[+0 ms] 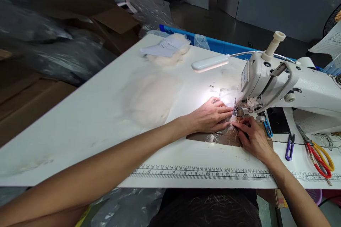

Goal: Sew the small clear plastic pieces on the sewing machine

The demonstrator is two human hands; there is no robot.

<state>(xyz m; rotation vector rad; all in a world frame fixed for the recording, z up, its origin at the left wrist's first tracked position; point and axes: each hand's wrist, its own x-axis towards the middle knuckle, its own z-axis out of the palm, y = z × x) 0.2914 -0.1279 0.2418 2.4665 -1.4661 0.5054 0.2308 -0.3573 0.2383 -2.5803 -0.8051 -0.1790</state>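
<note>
Behind the table's (106, 117) front edge, white fabric (231, 118) seems mid-stitching: left hand (214, 115) flat, right hand's (252, 134) pinch uncertain, steady feeding called for.

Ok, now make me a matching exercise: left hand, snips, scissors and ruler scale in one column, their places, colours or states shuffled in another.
Column one
1. left hand
2. snips
3. scissors
4. ruler scale

Column two
A. red and yellow handles
B. running along the near edge of the white table
C. palm down, beside the needle end of the sewing machine
D. purple body, dark blades

Right pairs: 1-C, 2-D, 3-A, 4-B
</note>
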